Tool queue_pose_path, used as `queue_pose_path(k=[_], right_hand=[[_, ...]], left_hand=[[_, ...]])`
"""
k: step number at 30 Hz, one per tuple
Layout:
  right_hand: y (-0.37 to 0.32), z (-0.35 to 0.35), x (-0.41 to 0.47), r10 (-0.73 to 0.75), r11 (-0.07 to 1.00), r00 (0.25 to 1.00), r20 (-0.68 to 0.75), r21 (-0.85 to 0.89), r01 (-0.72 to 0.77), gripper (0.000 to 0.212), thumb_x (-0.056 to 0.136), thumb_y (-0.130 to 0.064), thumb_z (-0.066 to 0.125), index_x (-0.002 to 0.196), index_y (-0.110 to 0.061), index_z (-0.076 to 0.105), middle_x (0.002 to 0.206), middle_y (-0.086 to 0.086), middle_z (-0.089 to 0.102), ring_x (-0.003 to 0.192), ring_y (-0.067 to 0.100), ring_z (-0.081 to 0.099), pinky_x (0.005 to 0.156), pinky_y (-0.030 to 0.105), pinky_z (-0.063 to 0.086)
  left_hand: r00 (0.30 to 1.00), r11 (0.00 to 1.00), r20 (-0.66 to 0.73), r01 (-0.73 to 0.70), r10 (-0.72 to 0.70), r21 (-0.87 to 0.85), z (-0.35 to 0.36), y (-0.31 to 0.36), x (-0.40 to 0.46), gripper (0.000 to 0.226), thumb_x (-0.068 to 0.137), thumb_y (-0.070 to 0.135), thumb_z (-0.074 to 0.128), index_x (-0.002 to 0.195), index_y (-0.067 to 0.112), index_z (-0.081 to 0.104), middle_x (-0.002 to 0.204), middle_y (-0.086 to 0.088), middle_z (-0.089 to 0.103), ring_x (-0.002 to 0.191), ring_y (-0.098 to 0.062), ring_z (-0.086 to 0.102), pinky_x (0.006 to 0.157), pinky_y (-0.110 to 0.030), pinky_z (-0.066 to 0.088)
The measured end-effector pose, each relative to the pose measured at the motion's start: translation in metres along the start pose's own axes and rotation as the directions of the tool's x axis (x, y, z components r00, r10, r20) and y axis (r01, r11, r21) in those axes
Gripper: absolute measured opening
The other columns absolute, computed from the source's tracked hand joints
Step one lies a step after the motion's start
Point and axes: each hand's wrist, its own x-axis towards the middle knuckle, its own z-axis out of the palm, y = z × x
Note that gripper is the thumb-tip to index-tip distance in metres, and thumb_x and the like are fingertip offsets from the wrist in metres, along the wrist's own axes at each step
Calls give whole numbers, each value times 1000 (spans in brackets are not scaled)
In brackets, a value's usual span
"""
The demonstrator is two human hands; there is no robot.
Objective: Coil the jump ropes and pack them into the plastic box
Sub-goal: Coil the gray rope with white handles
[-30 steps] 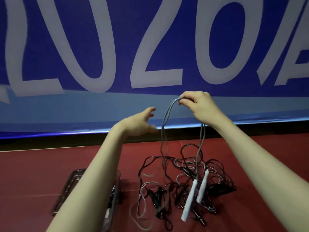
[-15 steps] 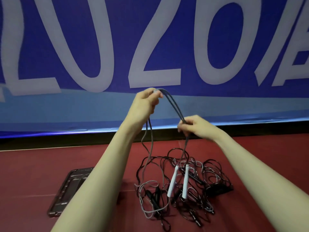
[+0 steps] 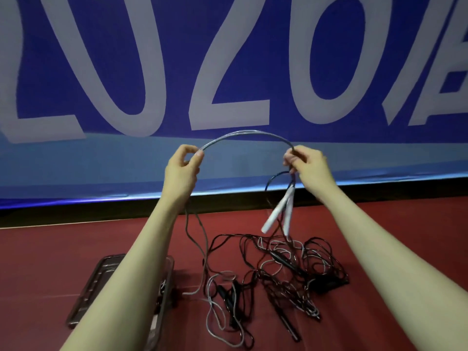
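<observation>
A grey jump rope (image 3: 247,134) arches between my two raised hands. My left hand (image 3: 182,168) pinches it at the left end of the arch, and the doubled cord hangs from there down to the floor. My right hand (image 3: 307,164) grips the other end, with the rope's two white handles (image 3: 277,211) dangling below it. A tangled pile of black and grey jump ropes (image 3: 276,272) lies on the red floor beneath. The clear plastic box (image 3: 101,279) sits at the lower left, mostly hidden by my left forearm.
A blue banner with large white characters (image 3: 228,72) stands upright just behind the pile. A black strip (image 3: 76,211) runs along its base where it meets the red floor (image 3: 38,262).
My hands have moved apart and the right one has risen, spreading the grey rope into an arch. The white handles have lifted off the pile and now hang under my right hand.
</observation>
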Motion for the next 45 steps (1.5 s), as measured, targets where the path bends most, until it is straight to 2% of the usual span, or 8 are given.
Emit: queue_pose_path(k=[6, 12, 17, 21, 25, 29, 35, 45], right_hand=[[-24, -4, 4, -73, 997, 997, -33, -2, 73, 24, 100, -3, 41, 83, -10, 57, 74, -1, 62, 58, 7, 52, 58, 21, 44], [-18, -5, -6, -92, 979, 981, 169, -164, 120, 23, 99, -8, 48, 83, -16, 63, 74, -6, 69, 71, 12, 60, 64, 22, 44], [-58, -11, -2, -195, 977, 971, 139, -54, 205, 21, 100, -11, 49, 85, -12, 63, 74, -5, 70, 65, -1, 60, 62, 8, 44], [-60, 0, -5, -191, 977, 966, 174, -62, 204, 22, 98, -7, 47, 81, -11, 60, 73, 4, 68, 66, 6, 62, 63, 9, 43], [-47, 8, -10, -186, 947, 952, 242, -215, 240, 17, 97, -12, 48, 82, -13, 55, 72, 6, 63, 67, 22, 56, 62, 28, 43], [-3, 20, -19, 4, 865, 919, 394, -463, 195, 14, 97, -18, 47, 84, -14, 48, 81, 8, 59, 73, 29, 57, 67, 40, 48], [45, 18, -33, 197, 963, 915, 353, -244, -113, 28, 94, -21, 59, 70, -9, 68, 65, 1, 66, 66, 16, 62, 63, 28, 41], [79, 9, -48, 429, 893, 678, 596, -168, -417, 31, 88, -35, 69, 78, -12, 52, 59, 3, 55, 60, 24, 54, 51, 26, 43]], left_hand=[[985, 978, 156, 42, -75, 204, 0, -24, -2, 9, 96, 18, 54, 87, 17, 57, 64, 0, 54, 50, -8, 48, 55, -23, 39], [971, 935, 196, 59, -135, 349, 2, -25, -13, 16, 95, 15, 53, 78, 16, 56, 65, -4, 54, 52, -15, 50, 49, -18, 39], [923, 990, 366, 82, -118, 112, 6, -3, -14, 14, 92, -3, 53, 96, 10, 59, 80, -3, 58, 69, -15, 62, 77, -26, 49], [888, 996, 460, 66, -29, -63, 19, 23, -23, 10, 93, 5, 57, 99, 12, 61, 75, 2, 53, 63, -11, 52, 71, -22, 48], [929, 996, 360, -86, 81, -4, 13, 45, -20, 24, 96, 27, 57, 75, 18, 67, 59, 4, 33, 54, -11, 29, 54, -24, 30], [976, 980, 199, -51, 90, -194, 8, 59, -16, 32, 99, 25, 52, 69, 15, 60, 51, 8, 27, 48, -8, 21, 46, -21, 17], [982, 974, 186, 28, 14, -225, 11, 50, -20, 32, 99, 25, 51, 72, 12, 63, 53, 5, 25, 47, -8, 19, 46, -21, 16], [992, 906, 20, 123, -126, -404, -1, 23, -4, 31, 101, 22, 47, 78, 8, 63, 47, 12, 24, 40, -4, 19, 39, -17, 17]])
